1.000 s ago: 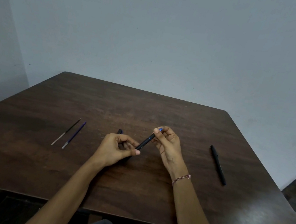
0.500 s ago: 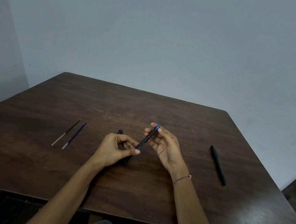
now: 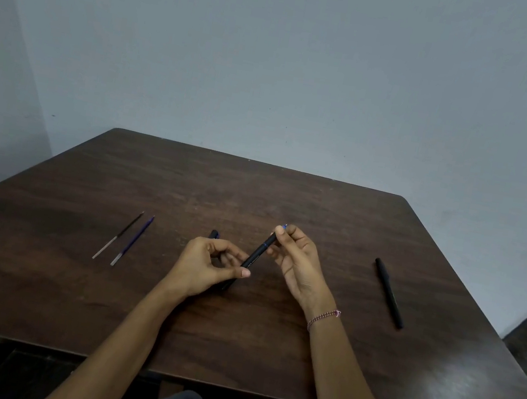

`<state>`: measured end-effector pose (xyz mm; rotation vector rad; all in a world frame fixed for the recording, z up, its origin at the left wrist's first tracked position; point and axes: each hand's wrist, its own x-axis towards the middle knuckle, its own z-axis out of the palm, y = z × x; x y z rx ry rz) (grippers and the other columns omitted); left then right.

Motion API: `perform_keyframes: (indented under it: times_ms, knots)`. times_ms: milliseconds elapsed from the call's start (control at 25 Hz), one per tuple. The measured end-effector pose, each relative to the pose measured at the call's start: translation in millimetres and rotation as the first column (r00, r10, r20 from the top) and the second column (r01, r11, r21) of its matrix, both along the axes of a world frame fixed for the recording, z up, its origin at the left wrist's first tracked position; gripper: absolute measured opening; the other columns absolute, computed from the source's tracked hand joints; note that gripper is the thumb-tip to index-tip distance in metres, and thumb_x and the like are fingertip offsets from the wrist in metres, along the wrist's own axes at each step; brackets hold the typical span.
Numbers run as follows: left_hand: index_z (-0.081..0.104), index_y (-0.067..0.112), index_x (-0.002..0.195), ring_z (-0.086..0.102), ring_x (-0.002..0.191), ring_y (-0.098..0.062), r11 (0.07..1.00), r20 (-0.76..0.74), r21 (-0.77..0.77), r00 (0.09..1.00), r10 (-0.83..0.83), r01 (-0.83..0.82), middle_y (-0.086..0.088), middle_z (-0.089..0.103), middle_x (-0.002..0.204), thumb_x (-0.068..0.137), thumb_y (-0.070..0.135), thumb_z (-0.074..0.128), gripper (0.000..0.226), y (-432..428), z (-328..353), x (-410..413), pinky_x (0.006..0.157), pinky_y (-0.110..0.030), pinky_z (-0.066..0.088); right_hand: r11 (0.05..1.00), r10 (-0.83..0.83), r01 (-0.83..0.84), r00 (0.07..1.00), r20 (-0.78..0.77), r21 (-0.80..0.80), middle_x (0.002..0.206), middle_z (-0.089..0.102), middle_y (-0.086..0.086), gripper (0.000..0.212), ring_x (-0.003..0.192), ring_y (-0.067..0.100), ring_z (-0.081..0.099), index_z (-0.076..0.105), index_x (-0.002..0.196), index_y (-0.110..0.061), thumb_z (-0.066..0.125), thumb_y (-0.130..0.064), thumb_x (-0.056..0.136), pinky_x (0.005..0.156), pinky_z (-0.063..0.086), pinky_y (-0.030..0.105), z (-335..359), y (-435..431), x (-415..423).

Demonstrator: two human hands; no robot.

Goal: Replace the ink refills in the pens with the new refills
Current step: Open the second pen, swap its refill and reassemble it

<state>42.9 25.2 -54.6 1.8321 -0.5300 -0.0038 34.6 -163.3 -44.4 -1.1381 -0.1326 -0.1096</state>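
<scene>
On the dark wooden table [image 3: 256, 194], at your ten o'clock, two refills lie side by side, well apart from your hands: a black refill [image 3: 118, 234] and, just to its right, a blue refill [image 3: 133, 240], both pointing toward one o'clock. Your left hand [image 3: 201, 267] curls thumb and fingers round the lower end of a black pen barrel [image 3: 257, 253], which slants toward one o'clock above the tabletop. At that hand's twelve o'clock a small dark piece [image 3: 214, 234] pokes out; what it is you cannot tell. Your right hand [image 3: 297, 261] pinches the barrel's blue upper end between thumb and fingertips, with a pink bracelet [image 3: 322, 317] on its wrist. At your two o'clock a second black pen [image 3: 389, 291] lies alone on the table.
</scene>
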Motion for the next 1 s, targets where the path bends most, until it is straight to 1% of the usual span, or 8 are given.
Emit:
perform_keyframes:
  times_ms: [80, 120, 240, 320, 400, 520, 760, 1000]
  knots:
    - [0.073, 0.023, 0.080, 0.062, 0.061, -0.006, 1.000, -0.007, 0.000, 1.000, 0.001, -0.001, 0.008, 0.069, 0.062, 0.063, 0.018, 0.086, 0.021, 0.0, -0.1, 0.3, 0.065, -0.014, 0.050, 1.000, -0.006, 0.006, 1.000, 0.010, 0.000, 0.078, 0.069, -0.005, 0.006, 0.080, 0.011, 0.064, 0.063, 0.077, -0.020, 0.068, -0.023, 0.076, 0.070, 0.054, 0.022, -0.7, -0.9, 0.5]
    - [0.073, 0.023, 0.080, 0.062, 0.061, -0.005, 1.000, -0.009, 0.001, 1.000, 0.001, -0.001, 0.008, 0.069, 0.063, 0.063, 0.018, 0.086, 0.021, 0.2, -0.1, 0.5, 0.065, -0.014, 0.050, 1.000, -0.002, 0.001, 1.000, 0.017, 0.027, 0.083, 0.071, -0.002, 0.008, 0.084, 0.012, 0.066, 0.066, 0.084, -0.017, 0.066, -0.022, 0.078, 0.072, 0.055, 0.023, -0.6, -1.3, 0.6]
    - [0.074, 0.021, 0.082, 0.063, 0.062, -0.007, 1.000, -0.001, 0.008, 1.000, 0.003, -0.003, 0.007, 0.069, 0.064, 0.064, 0.019, 0.085, 0.022, 0.2, -0.9, 1.1, 0.066, -0.016, 0.051, 0.990, 0.058, -0.059, 0.998, 0.014, 0.127, 0.104, 0.072, 0.010, 0.027, 0.099, 0.018, 0.068, 0.066, 0.110, -0.008, 0.057, -0.020, 0.087, 0.079, 0.055, 0.026, 1.6, -3.8, 0.9]
    - [0.074, 0.020, 0.082, 0.063, 0.063, -0.007, 1.000, -0.002, 0.010, 1.000, 0.010, -0.010, 0.007, 0.069, 0.064, 0.064, 0.019, 0.085, 0.022, 0.0, -1.3, 1.6, 0.066, -0.018, 0.051, 0.981, 0.130, -0.134, 0.991, 0.033, 0.137, 0.113, 0.069, 0.015, 0.030, 0.106, 0.023, 0.066, 0.065, 0.115, -0.006, 0.054, -0.012, 0.088, 0.083, 0.055, 0.027, 3.0, -4.5, -1.0]
    - [0.074, 0.019, 0.083, 0.063, 0.063, -0.008, 1.000, 0.001, 0.011, 1.000, 0.015, -0.015, 0.006, 0.070, 0.064, 0.064, 0.019, 0.085, 0.022, 0.1, -1.6, 2.2, 0.067, -0.020, 0.051, 0.977, 0.187, -0.190, 0.982, 0.039, 0.098, 0.116, 0.068, 0.016, 0.031, 0.109, 0.024, 0.065, 0.064, 0.117, -0.006, 0.049, -0.002, 0.090, 0.085, 0.054, 0.028, 3.2, -3.5, -3.1]
    - [0.074, 0.019, 0.083, 0.064, 0.063, -0.010, 1.000, 0.006, 0.010, 1.000, 0.014, -0.014, 0.005, 0.070, 0.065, 0.064, 0.020, 0.085, 0.022, 0.3, -1.7, 1.9, 0.068, -0.020, 0.051, 0.981, 0.190, -0.191, 0.981, 0.038, 0.039, 0.113, 0.070, 0.014, 0.032, 0.107, 0.023, 0.066, 0.065, 0.115, -0.010, 0.048, 0.003, 0.091, 0.083, 0.055, 0.027, 3.1, -2.7, -5.1]
    - [0.074, 0.021, 0.083, 0.065, 0.065, -0.008, 1.000, 0.020, 0.017, 1.000, 0.011, -0.011, 0.007, 0.071, 0.067, 0.064, 0.021, 0.085, 0.022, 0.6, -1.0, 1.2, 0.067, -0.015, 0.051, 0.996, 0.080, -0.078, 0.995, 0.052, -0.042, 0.094, 0.075, 0.008, 0.025, 0.092, 0.019, 0.071, 0.072, 0.101, -0.016, 0.066, -0.011, 0.077, 0.074, 0.056, 0.024, 3.0, -1.9, -5.3]
    - [0.073, 0.026, 0.081, 0.064, 0.063, -0.004, 1.000, 0.014, 0.027, 1.000, -0.014, 0.014, 0.008, 0.071, 0.067, 0.064, 0.022, 0.085, 0.021, 0.5, -0.5, 0.0, 0.066, -0.013, 0.050, 0.997, -0.015, 0.017, 0.999, 0.031, -0.079, 0.076, 0.074, 0.002, 0.020, 0.075, 0.015, 0.070, 0.067, 0.084, -0.014, 0.075, -0.015, 0.065, 0.066, 0.056, 0.021, 1.2, -1.9, -3.2]
